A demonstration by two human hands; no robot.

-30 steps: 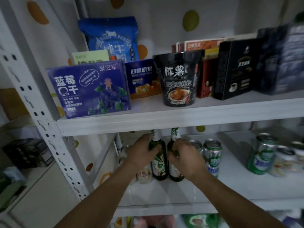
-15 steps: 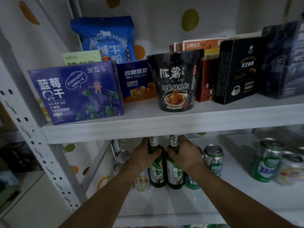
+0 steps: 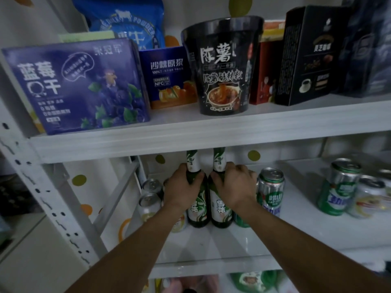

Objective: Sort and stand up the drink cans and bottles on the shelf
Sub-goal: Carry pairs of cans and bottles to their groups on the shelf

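The left bottle [image 3: 197,210] and the right bottle [image 3: 221,210], two green ones, stand up side by side on the lower shelf [image 3: 232,246], nearer its left edge. The left hand [image 3: 182,187] curls its fingers round the left bottle. The right hand [image 3: 234,185] curls round the right bottle. One striped can [image 3: 270,189] stands just beside the right hand. A green can [image 3: 338,187] and a pale can [image 3: 370,199] stand by the right edge

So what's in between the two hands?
Two green bottles: the left bottle gripped by the left hand, the right bottle by the right hand. They stand upright, side by side, in the head view.
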